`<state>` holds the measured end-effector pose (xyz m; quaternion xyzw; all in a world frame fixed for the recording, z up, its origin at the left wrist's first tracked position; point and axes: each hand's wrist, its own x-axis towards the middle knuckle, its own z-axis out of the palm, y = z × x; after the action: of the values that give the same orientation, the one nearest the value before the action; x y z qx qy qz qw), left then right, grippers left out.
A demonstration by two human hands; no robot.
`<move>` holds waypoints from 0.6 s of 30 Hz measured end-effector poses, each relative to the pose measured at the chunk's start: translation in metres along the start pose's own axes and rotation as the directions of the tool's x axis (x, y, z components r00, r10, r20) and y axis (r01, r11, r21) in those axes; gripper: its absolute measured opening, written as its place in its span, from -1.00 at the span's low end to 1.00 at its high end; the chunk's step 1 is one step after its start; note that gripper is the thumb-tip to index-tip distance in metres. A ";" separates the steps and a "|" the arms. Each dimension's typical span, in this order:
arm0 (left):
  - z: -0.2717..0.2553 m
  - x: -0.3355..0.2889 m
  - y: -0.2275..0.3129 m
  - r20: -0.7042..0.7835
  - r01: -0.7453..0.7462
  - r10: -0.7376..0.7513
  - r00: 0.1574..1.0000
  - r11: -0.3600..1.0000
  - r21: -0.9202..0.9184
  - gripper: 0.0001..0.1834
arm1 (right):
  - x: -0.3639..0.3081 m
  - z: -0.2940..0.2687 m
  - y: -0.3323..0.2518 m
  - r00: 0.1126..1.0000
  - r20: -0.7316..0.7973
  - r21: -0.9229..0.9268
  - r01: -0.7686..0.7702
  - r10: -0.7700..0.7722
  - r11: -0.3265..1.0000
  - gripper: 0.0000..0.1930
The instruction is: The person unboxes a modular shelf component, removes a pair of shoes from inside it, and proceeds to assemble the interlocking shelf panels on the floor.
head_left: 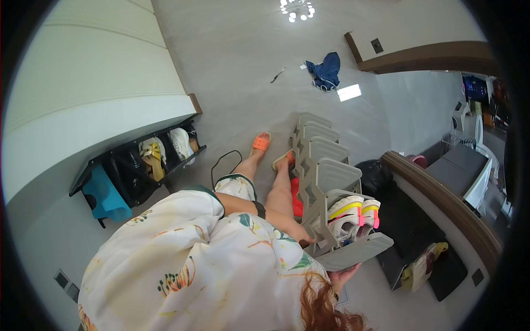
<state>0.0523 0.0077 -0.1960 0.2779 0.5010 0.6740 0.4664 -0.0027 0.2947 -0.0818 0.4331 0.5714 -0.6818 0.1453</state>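
Note:
A grey plastic shoe rack [327, 144] with several stacked tiers stands in front of me, right of my legs. A pair of white sneakers [349, 218] with yellow and pink trim sits in its nearest tier. My left hand [307, 238], below a black wristband, is closed on the rack's left side, its fingers partly hidden. With its fingers curled round the edge of the nearest grey panel [353, 251], my right hand [344, 276] grips the rack from the near side. Something red [297, 197] shows between the rack and my leg.
To the left, a black wall shoe holder [124, 176] carries several shoes and a blue item [105, 194]. A dark blue garment [326, 71] and a pen-like object [278, 75] lie on the grey floor ahead. A black bag [374, 175] and black bench [411, 220] stand to the right.

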 end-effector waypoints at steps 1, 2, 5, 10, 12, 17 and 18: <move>-0.002 0.000 -0.004 0.001 0.003 -0.003 1.000 1.000 -0.016 -0.08 | -0.001 0.002 0.002 1.000 -0.002 0.006 0.002 -0.002 1.000 -0.44; 0.000 -0.001 -0.006 0.003 0.004 -0.004 1.000 1.000 -0.024 -0.08 | -0.005 0.007 0.004 1.000 -0.023 -0.008 0.020 -0.021 1.000 -0.44; 0.001 0.004 -0.013 0.059 0.062 -0.057 0.997 0.994 -0.092 -0.21 | -0.003 -0.004 0.011 0.997 -0.056 -0.013 0.047 -0.047 0.999 -0.44; 0.002 0.010 -0.019 0.143 0.142 -0.111 0.983 0.964 -0.223 -0.43 | 0.000 -0.020 0.019 0.996 -0.084 0.068 0.013 -0.007 0.998 -0.44; -0.002 0.009 -0.018 0.161 0.091 -0.068 0.985 0.986 -0.141 -0.46 | -0.002 -0.013 0.019 0.994 -0.104 0.028 0.036 -0.033 0.999 -0.43; -0.009 0.013 -0.015 0.230 -0.034 0.030 0.973 0.999 0.016 -0.49 | 0.003 -0.001 0.010 0.995 -0.096 -0.003 0.026 -0.026 1.000 -0.42; -0.012 0.014 -0.015 0.240 -0.056 0.047 0.970 0.998 0.031 -0.49 | 0.006 -0.001 0.007 0.996 -0.079 -0.030 0.039 -0.041 0.999 -0.42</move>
<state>0.0422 0.0161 -0.2149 0.3786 0.4464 0.6379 0.5004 -0.0006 0.2956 -0.0910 0.4463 0.5949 -0.6585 0.1151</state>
